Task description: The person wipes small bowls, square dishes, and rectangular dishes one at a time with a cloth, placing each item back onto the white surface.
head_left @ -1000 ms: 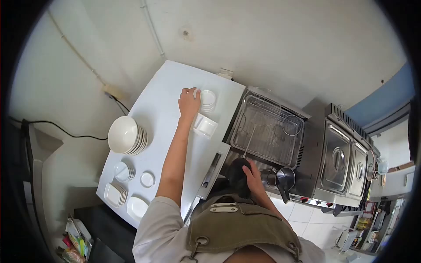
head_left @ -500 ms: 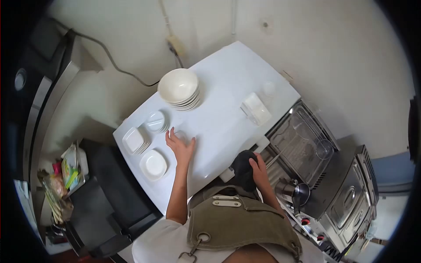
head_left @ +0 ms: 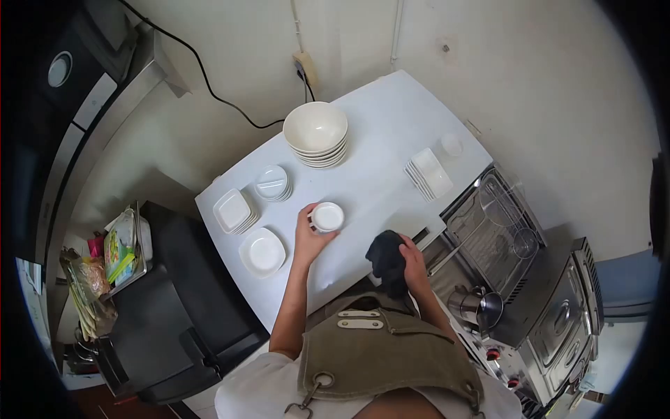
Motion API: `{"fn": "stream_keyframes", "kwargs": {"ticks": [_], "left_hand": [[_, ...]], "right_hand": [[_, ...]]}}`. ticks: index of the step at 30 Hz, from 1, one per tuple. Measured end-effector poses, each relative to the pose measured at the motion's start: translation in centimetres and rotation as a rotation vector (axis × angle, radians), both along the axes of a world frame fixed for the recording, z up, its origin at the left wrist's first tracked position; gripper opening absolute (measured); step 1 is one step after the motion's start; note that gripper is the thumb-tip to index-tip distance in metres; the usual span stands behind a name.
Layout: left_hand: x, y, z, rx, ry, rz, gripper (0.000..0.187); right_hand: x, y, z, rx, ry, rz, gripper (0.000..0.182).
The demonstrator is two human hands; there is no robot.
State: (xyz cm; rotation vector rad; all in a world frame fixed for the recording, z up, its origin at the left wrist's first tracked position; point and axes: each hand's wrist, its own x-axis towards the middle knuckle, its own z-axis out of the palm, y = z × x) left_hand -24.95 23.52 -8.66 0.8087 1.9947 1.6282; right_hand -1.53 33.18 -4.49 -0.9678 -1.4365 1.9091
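My left hand [head_left: 310,235] is closed around a small round white dish [head_left: 327,216] over the white tabletop [head_left: 370,167], thumb and fingers at its sides. My right hand [head_left: 413,265] grips a bunched dark cloth [head_left: 387,260] at the table's front edge. Left of the small dish lies a white rounded-square bowl [head_left: 262,253]. Behind that are a stack of square white dishes [head_left: 232,211] and a stack of round divided dishes [head_left: 272,182]. A taller stack of cream bowls [head_left: 315,128] stands farther back.
Toward the table's right side are a stack of white rectangular dishes [head_left: 433,174] and a pale round item [head_left: 451,144]. A metal sink-like basin with a wire rack [head_left: 488,223], a steel pot [head_left: 464,304] and steel equipment [head_left: 558,321] lie right. A black cabinet [head_left: 171,307] stands left.
My left hand, spread over the small dish before, has closed around its sides. My right hand still holds the dark cloth. The camera view has shifted, so the table sits farther right.
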Motion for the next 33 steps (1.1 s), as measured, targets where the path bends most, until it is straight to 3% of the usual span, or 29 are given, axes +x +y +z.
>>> {"fn": "stream_keyframes", "kwargs": {"ticks": [3,5,6,7,9,11,13,15,17,20,27,29,30,32,33], "left_hand": [[1.5,0.7,3.5,0.043,-0.116,-0.215,0.079],[2.2,1.2,5.3,0.216,-0.228,-0.444,0.082],[2.5,1.2,7.2,0.221,-0.415,-0.581,0.083],[2.9,1.2,8.0,0.222,-0.422,-0.587,0.083],[3.8,1.6,9.1,0.399,-0.717,-0.727,0.079],[4.9,1.9,9.4,0.41,-0.704,-0.726,0.085],[5.4,2.2,9.3,0.377,-0.819,-0.714,0.084],[6.3,2.3,9.5,0.403,-0.777,-0.764,0.079],[7.5,2.6,9.4,0.413,-0.824,-0.583,0.068],[8.3,2.9,8.1,0.42,-0.615,-0.494,0.059],[8.4,3.4,9.4,0.486,-0.23,-0.427,0.052],[8.0,3.4,9.4,0.494,-0.147,-0.454,0.053],[8.0,3.2,9.8,0.507,-0.151,-0.498,0.051],[8.2,3.2,10.2,0.524,-0.13,-0.564,0.056],[8.1,3.3,10.3,0.522,-0.128,-0.568,0.056]], "right_hand": [[-0.7,0.4,3.1,-0.117,0.098,0.004,0.037],[-1.1,0.6,4.6,-0.158,0.142,-0.01,0.036],[-1.2,0.8,5.0,0.209,0.047,0.018,0.035],[-1.6,0.8,6.0,0.573,-0.054,0.051,0.034],[-2.0,-0.3,9.1,0.678,-0.083,0.104,0.029],[-2.4,-1.8,10.6,0.714,-0.264,0.277,0.029],[-2.7,-2.9,9.7,0.831,-0.19,0.322,0.03],[-3.0,-3.5,9.6,1.077,-0.206,0.146,0.03],[-3.3,-3.9,9.7,1.125,-0.279,0.114,0.035],[-4.0,-3.7,9.8,1.17,-0.614,-0.013,0.043],[-3.4,-3.5,11.9,0.831,-0.718,0.142,0.035],[-2.2,-2.1,10.9,0.767,-0.417,0.262,0.029],[-1.8,-1.5,11.0,0.767,-0.416,0.256,0.029],[-1.0,-0.5,11.4,0.327,-0.178,0.369,0.024],[-0.2,-0.3,10.8,0.326,-0.175,0.365,0.024]]}}
